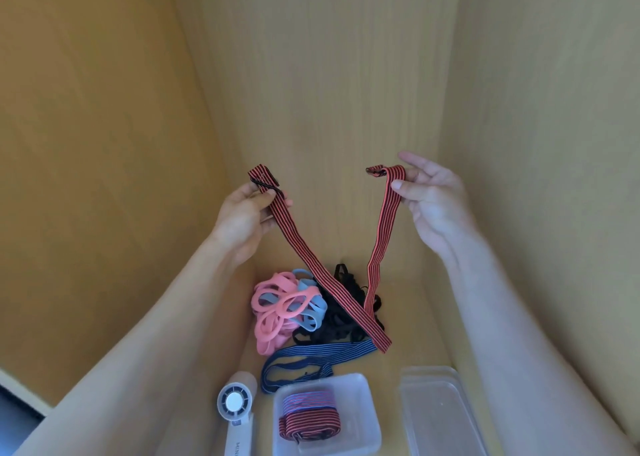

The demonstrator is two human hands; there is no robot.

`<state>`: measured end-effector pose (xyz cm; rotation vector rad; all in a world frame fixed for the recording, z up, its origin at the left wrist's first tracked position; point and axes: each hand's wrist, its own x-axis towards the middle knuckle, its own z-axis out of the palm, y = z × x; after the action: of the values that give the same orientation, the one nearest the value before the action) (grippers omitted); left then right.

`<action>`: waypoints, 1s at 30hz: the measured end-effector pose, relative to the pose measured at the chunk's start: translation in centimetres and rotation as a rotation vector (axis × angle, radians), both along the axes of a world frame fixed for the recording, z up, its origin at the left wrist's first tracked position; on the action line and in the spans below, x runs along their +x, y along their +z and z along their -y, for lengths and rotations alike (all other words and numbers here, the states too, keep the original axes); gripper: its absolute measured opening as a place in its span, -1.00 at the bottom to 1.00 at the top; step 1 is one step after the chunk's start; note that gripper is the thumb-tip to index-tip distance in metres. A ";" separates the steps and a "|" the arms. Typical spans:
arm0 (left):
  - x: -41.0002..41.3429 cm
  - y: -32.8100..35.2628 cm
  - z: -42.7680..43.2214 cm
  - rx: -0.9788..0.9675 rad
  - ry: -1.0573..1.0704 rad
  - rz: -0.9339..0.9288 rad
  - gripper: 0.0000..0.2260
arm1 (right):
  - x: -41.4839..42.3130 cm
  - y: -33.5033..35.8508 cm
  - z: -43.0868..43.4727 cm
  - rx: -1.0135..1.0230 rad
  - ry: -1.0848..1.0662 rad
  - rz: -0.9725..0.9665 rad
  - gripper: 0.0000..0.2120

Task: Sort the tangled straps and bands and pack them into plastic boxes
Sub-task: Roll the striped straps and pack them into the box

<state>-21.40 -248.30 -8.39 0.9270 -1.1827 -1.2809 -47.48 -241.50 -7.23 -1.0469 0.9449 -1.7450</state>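
At the wooden surface's point(412, 324) near edge, a clear plastic box point(370, 421) holds coiled striped straps point(308, 417). Beyond lie a blue striped strap point(322, 351), smooth pink bands point(270, 320) and black cords point(339, 320). Above, a flat red-and-black woven strap point(298, 244) hangs in a V: the left hand point(242, 220) curls its fingers round one end, the right hand point(433, 199) pinches the other.

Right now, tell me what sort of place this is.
Probably a wooden cupboard or shelf bay: wood-grain panels close in on three sides, with a plastic box and a handheld fan on its floor.
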 end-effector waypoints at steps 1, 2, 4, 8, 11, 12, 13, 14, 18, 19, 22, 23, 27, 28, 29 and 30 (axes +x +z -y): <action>0.0 0.2 -0.2 -0.007 -0.016 0.011 -0.89 | 0.2 -0.2 0.1 0.016 0.010 -0.002 -0.48; -0.1 0.3 -0.4 -0.018 -0.033 0.023 -0.89 | 0.5 -0.5 0.2 0.030 0.018 -0.002 -0.48; -0.3 0.6 -0.9 -0.042 -0.069 0.052 -0.91 | 1.0 -0.9 0.3 0.050 0.029 -0.012 -0.48; -1.2 0.7 -2.1 -0.032 -0.188 0.070 -0.91 | 2.0 -1.4 0.3 0.031 0.029 -0.049 -0.47; -2.3 0.1 -3.1 0.025 -0.305 0.042 -0.88 | 2.9 -1.7 0.1 -0.022 -0.005 -0.159 -0.50; -2.7 -0.1 -3.4 0.043 -0.335 0.024 -0.87 | 3.3 -1.8 -0.1 -0.037 -0.007 -0.205 -0.51; -3.0 -0.3 -3.7 0.057 -0.358 0.004 -0.86 | 3.7 -2.0 -0.3 -0.051 -0.002 -0.252 -0.52; -3.3 -0.4 -4.0 0.069 -0.376 -0.014 -0.84 | 4.0 -2.1 -0.5 -0.065 0.005 -0.300 -0.53; -4.3 -0.7 -4.5 0.109 -0.388 -0.088 -0.70 | 5.2 -2.6 -1.0 -0.086 0.010 -0.467 -0.54; -4.5 -0.7 -4.6 0.111 -0.377 -0.111 -0.72 | 5.4 -2.7 -1.1 -0.084 0.010 -0.480 -0.53; -5.0 -0.9 -4.5 0.107 -0.326 -0.162 -0.83 | 5.7 -3.4 -1.3 -0.077 0.005 -0.492 -0.52; -5.1 -1.0 -4.4 0.100 -0.310 -0.166 -0.84 | 5.9 -3.6 -1.4 -0.073 0.003 -0.496 -0.52; -5.5 -1.1 -4.3 0.069 -0.247 -0.181 -0.90 | 5.7 -4.2 -1.4 -0.053 0.051 -0.502 -0.58; -5.6 -1.0 -4.3 0.059 -0.231 -0.183 -0.92 | 5.5 -4.2 -1.3 -0.052 0.069 -0.505 -0.61; -5.7 -1.0 -4.3 0.048 -0.215 -0.186 -0.91 | 5.2 -4.1 -1.3 -0.049 0.083 -0.496 -0.65; -5.8 -0.8 -4.3 0.035 -0.200 -0.189 -0.88 | 5.0 -3.9 -1.2 -0.044 0.093 -0.474 -0.70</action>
<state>-27.24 -243.96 -9.22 0.7086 -1.1277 -1.5189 -42.50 -240.35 -11.16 -1.5482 1.1251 -1.4722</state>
